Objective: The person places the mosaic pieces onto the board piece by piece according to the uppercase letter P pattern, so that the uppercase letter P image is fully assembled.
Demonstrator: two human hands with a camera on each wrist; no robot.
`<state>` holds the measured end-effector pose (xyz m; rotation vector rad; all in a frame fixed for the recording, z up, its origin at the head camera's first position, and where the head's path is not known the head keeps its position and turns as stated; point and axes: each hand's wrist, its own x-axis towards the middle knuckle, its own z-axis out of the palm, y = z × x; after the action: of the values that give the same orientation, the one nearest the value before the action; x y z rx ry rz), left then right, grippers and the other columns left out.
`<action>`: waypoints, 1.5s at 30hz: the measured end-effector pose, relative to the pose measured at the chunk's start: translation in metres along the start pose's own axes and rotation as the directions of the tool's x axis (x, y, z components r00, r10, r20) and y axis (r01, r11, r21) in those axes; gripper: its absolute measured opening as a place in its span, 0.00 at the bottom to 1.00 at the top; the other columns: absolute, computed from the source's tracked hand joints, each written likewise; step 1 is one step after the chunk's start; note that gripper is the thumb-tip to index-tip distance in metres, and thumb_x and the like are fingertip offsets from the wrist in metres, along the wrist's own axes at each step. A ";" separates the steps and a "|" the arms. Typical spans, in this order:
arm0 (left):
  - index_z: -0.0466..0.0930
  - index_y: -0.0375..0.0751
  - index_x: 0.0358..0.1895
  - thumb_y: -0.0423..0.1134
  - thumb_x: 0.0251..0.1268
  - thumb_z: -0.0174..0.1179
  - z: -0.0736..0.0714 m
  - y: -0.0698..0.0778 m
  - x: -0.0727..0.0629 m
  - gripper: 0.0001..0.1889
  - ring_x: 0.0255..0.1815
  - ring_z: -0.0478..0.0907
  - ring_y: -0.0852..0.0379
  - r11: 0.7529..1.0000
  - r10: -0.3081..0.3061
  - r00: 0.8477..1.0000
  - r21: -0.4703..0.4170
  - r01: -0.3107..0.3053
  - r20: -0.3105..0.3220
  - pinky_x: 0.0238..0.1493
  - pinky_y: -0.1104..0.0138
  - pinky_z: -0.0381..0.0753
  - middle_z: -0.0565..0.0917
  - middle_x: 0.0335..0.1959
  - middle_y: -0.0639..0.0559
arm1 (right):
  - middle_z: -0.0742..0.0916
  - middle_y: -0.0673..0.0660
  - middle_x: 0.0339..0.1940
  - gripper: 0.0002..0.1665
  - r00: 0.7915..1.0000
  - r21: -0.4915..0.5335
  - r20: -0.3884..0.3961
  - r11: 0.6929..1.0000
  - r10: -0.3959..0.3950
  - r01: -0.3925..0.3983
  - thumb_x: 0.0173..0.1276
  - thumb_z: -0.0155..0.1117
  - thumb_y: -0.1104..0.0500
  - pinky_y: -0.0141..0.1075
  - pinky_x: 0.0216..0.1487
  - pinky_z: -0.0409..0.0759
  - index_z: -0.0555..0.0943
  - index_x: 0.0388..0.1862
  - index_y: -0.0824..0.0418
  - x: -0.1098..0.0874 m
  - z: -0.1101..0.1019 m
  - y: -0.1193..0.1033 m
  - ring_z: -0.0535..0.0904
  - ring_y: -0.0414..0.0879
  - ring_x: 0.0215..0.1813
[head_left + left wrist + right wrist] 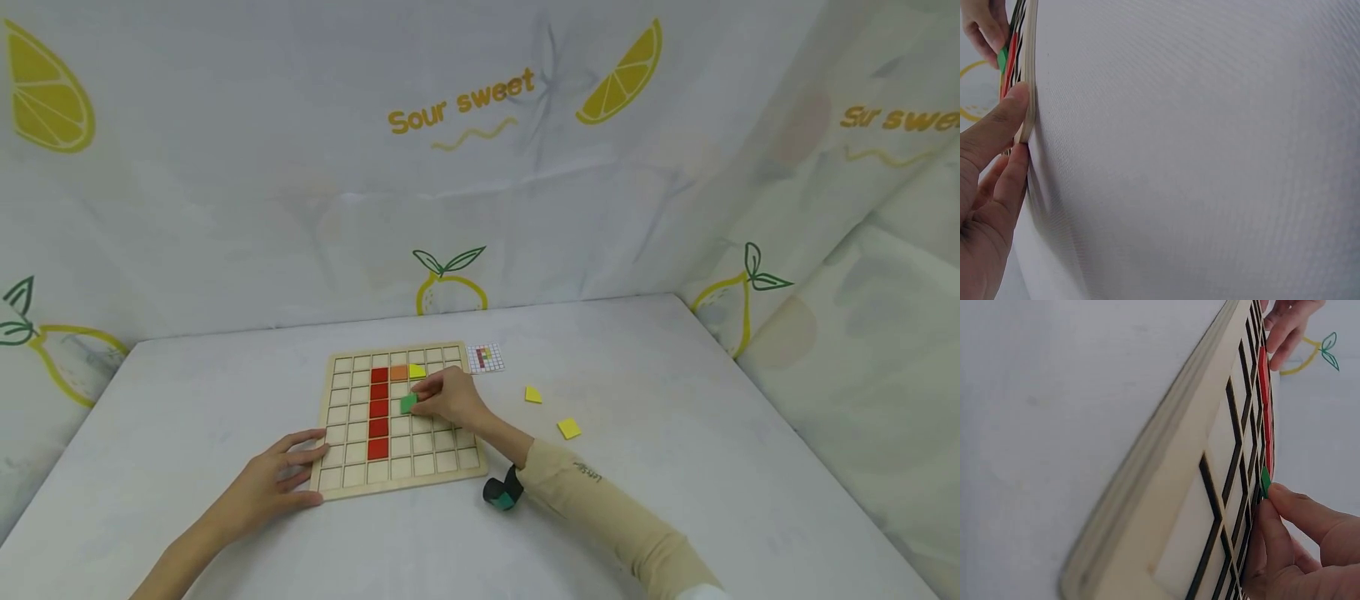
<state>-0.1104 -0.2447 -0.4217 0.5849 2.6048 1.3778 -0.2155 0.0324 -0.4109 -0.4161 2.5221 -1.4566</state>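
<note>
A wooden grid board [401, 482] lies flat on the table. Red square tiles [378, 408] fill a column of its cells, with an orange tile [398, 373] and a yellow tile [417, 372] to the right of the top one. My right hand [450, 396] pinches a green square tile [408, 404] between thumb and fingertips, over a cell right of the red column. The right wrist view shows the green tile [1265, 482] tilted at the board's surface. My left hand [273, 475] touches the board's left edge with spread fingers.
A small pattern card [486, 357] lies by the board's upper right corner. Two loose yellow tiles [568, 428] sit on the table farther right. A black strap-like device [501, 492] is at the right wrist. Patterned white cloth [345, 217] hangs behind the table.
</note>
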 end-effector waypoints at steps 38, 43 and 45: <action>0.72 0.20 0.58 0.36 0.48 0.72 -0.002 0.003 0.000 0.34 0.63 0.66 0.31 0.999 -0.031 0.999 -0.005 0.031 0.016 0.56 0.64 0.81 0.61 0.68 0.33 | 0.89 0.58 0.28 0.08 0.998 -0.076 0.030 0.996 -0.046 0.049 0.54 0.74 0.68 0.22 0.32 0.81 0.87 0.35 0.68 0.005 0.005 -0.005 0.84 0.41 0.30; 0.72 0.19 0.58 0.36 0.48 0.72 -0.001 0.003 -0.001 0.34 0.63 0.66 0.31 0.999 -0.031 0.999 -0.014 0.032 0.019 0.56 0.63 0.80 0.61 0.69 0.33 | 0.88 0.59 0.27 0.09 0.998 -0.060 0.027 0.996 -0.064 0.066 0.54 0.74 0.69 0.23 0.33 0.82 0.86 0.35 0.70 0.004 0.006 -0.005 0.84 0.42 0.30; 0.72 0.19 0.58 0.35 0.48 0.72 -0.001 0.003 0.000 0.34 0.63 0.66 0.31 0.999 -0.030 0.999 -0.017 0.030 0.015 0.56 0.63 0.80 0.61 0.68 0.33 | 0.88 0.59 0.28 0.09 0.998 -0.046 0.026 0.997 -0.062 0.063 0.53 0.75 0.69 0.23 0.33 0.81 0.86 0.35 0.70 0.003 0.004 -0.004 0.83 0.42 0.30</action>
<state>-0.1096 -0.2442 -0.4192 0.5493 2.5764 1.3804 -0.2162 0.0258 -0.4095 -0.5228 2.5498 -1.4067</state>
